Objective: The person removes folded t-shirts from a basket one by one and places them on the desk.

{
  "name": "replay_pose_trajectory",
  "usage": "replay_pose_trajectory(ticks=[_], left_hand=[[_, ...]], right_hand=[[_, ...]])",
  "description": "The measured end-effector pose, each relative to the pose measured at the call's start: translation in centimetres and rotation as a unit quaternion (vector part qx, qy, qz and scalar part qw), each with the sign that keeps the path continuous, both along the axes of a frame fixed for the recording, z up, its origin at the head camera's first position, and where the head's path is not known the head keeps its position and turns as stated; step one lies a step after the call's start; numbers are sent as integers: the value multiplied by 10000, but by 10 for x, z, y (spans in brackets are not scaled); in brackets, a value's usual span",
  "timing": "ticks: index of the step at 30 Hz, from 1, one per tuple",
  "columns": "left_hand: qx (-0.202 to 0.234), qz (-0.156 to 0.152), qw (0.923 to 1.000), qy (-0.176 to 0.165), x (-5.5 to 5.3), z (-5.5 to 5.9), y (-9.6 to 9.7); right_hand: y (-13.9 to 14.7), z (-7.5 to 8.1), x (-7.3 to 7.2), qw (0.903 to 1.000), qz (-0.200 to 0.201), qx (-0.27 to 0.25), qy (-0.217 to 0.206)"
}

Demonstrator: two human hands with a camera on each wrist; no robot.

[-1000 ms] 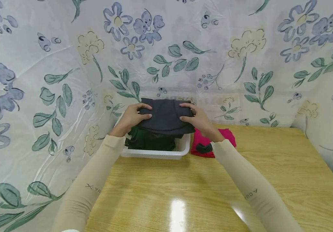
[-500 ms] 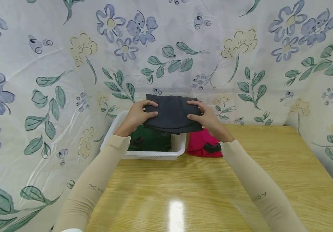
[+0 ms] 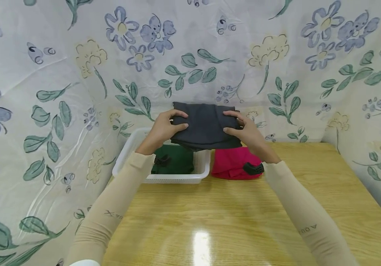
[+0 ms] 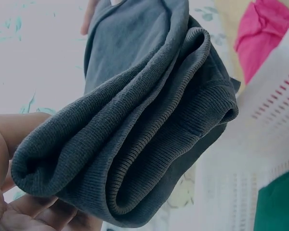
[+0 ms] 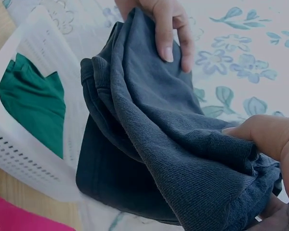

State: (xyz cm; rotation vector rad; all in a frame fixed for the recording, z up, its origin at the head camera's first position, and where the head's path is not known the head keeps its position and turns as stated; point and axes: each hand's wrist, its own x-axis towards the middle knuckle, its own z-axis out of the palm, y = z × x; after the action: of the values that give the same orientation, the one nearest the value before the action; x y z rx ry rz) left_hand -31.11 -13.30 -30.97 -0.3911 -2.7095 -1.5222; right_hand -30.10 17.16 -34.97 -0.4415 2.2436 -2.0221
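Note:
A folded dark grey garment (image 3: 207,123) with ribbed edges is held up between both hands, above the basket's right side. My left hand (image 3: 165,129) grips its left end, thumb in front and fingers over the top. At the opposite end my right hand (image 3: 248,133) grips it the same way. Several folded layers of the garment (image 4: 135,120) show in the left wrist view. Below and to the left, a dark green folded cloth (image 3: 177,160) lies inside a white plastic basket (image 3: 177,179). A pink-red folded cloth (image 3: 233,162) lies on the table just right of the basket.
The wooden table (image 3: 243,214) runs forward and to the right. A floral-patterned sheet (image 3: 190,44) hangs behind and along the left side, close to the basket (image 5: 19,159). Black wrist straps (image 3: 253,169) sit below the hands.
Both hands have carried the dark grey garment right and slightly up, away from over the basket's middle. More of the green cloth and the pink-red cloth shows now.

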Motion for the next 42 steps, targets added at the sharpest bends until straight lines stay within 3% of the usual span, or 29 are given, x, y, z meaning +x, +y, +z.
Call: replay_pose_trajectory(ticks=[9, 17, 25, 35, 42], left_hand=[[137, -205, 9997, 26, -1, -9, 25], [294, -327, 9990, -111, -1, -19, 46], [358, -630, 9972, -172, -3, -27, 69], [485, -843, 9949, -270, 0, -36, 92], [469, -910, 9943, -297, 0, -37, 110]], right_hand=[[26, -6, 7, 10000, -51, 0, -31], [50, -15, 15, 9998, -79, 87, 187], [78, -25, 21, 9996, -256, 103, 103], [104, -30, 31, 9985, -301, 448, 28], [121, -29, 37, 9985, -360, 409, 51]])
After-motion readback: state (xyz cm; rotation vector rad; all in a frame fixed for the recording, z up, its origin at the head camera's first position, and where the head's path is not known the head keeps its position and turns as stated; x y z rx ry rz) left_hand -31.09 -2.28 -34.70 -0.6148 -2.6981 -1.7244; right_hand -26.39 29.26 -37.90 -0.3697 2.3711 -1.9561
